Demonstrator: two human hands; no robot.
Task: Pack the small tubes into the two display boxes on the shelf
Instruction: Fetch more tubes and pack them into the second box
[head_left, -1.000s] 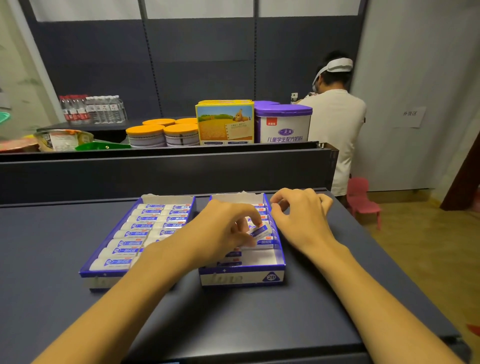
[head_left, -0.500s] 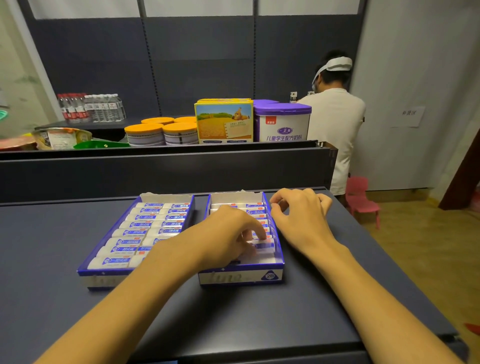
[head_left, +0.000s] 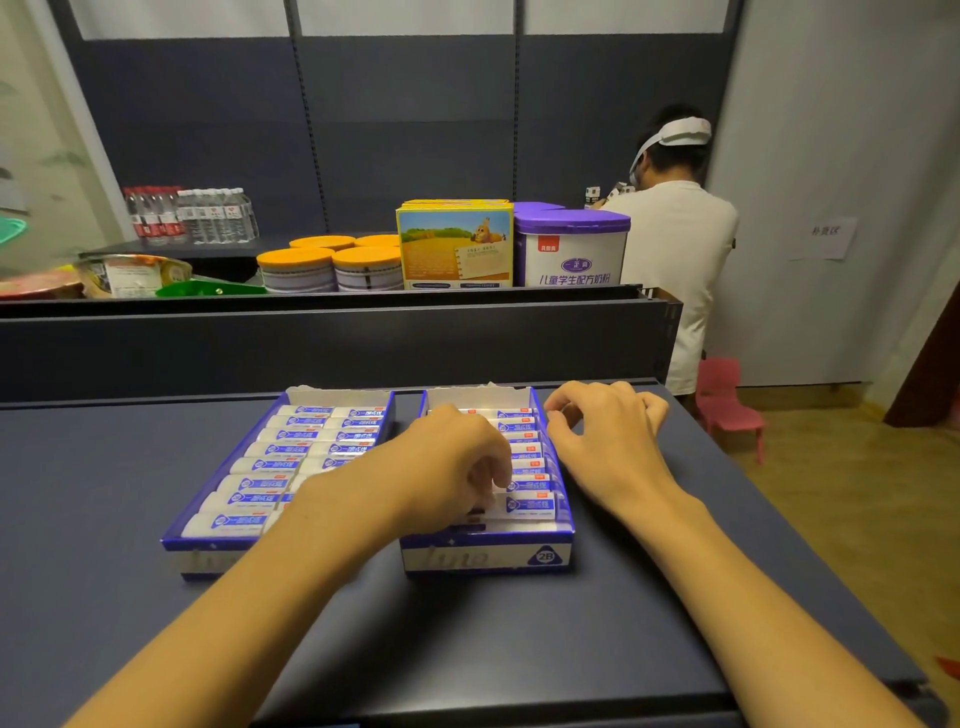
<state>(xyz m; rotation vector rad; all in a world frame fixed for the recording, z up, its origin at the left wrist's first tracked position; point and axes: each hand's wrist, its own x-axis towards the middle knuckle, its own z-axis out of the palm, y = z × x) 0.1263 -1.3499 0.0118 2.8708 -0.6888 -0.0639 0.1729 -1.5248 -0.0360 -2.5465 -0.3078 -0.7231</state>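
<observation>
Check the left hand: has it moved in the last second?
Yes. The left hand has dropped from a lifted tube down into the right display box, toward its near front wall.

On the raised dark ledge behind stand four round tins with orange lids (head_left: 332, 267), a yellow picture box showing a field (head_left: 455, 244) and a white tub with a purple lid (head_left: 571, 244) — all close together. Farther left sit clear plastic water bottles (head_left: 192, 215) and a foil-topped bowl (head_left: 132, 273). A person in a white T-shirt (head_left: 675, 249) stands at right — beside a small pink plastic chair (head_left: 727, 405).
</observation>
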